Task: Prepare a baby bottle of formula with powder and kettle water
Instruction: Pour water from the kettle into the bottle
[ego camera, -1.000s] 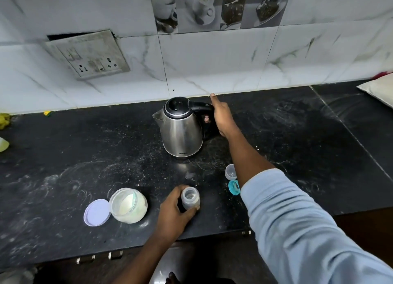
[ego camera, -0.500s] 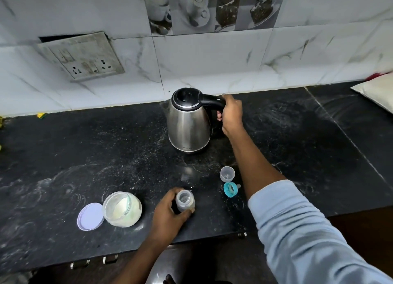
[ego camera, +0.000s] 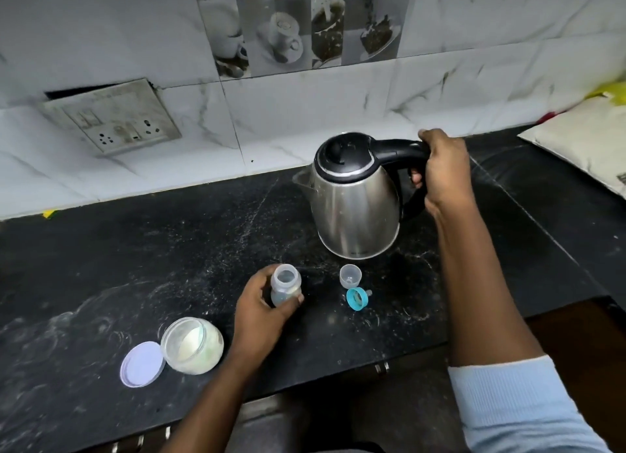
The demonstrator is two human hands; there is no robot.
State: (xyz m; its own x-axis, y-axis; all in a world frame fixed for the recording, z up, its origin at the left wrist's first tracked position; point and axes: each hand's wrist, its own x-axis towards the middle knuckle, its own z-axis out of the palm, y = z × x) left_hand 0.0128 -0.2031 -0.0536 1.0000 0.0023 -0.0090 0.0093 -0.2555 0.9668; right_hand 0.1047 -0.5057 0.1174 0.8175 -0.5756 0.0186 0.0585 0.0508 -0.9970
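A steel kettle with a black lid and handle is up off the black counter, its spout pointing left. My right hand grips its handle. The small clear baby bottle stands open-topped near the front of the counter, and my left hand holds it around its lower half. To the bottle's right lie a clear cap and the teal teat ring. An open jar of white powder sits at the front left with its lilac lid beside it.
A marble-tiled wall backs the counter, with a loose socket plate at the left. A pale sack lies on the counter at the far right. The counter's front edge runs just below the jar and my left wrist.
My right hand closed round the kettle handle and lifted the kettle, bringing it nearer the bottle. My left hand kept hold of the bottle.
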